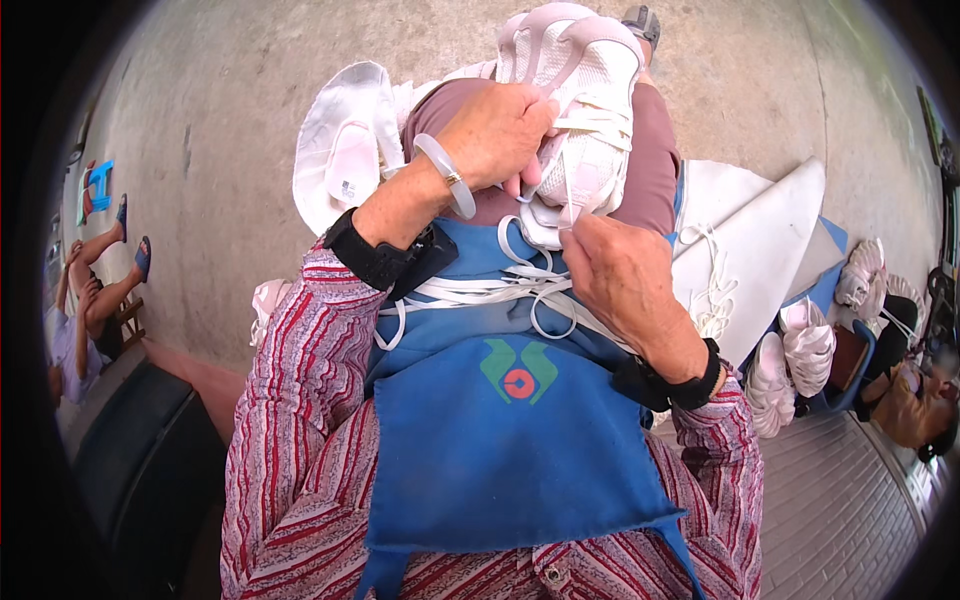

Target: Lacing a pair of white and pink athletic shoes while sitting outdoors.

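A white and pale pink sneaker point(606, 70) lies across my lap, toe pointing away, with flat white laces point(597, 122) threaded across its front. My left hand point(497, 135) is closed at the sneaker's left side, fingers curled against its edge. Near the shoe's collar, my right hand point(622, 275) pinches a white shoelace point(570, 213) between thumb and forefinger. A bundle of loose white laces point(480, 291) spreads over my blue apron point(510, 450), below both hands. Left of my left wrist sits another white shoe piece point(345, 150) with a pinkish inside.
White sheets point(745, 215) lie at my right, with a looped lace bunch point(713, 290) on them. Several white shoes point(806, 345) stand further right, near another person point(910, 405). Someone sits at the far left, legs point(110, 275) stretched out. Concrete floor point(240, 120) extends ahead.
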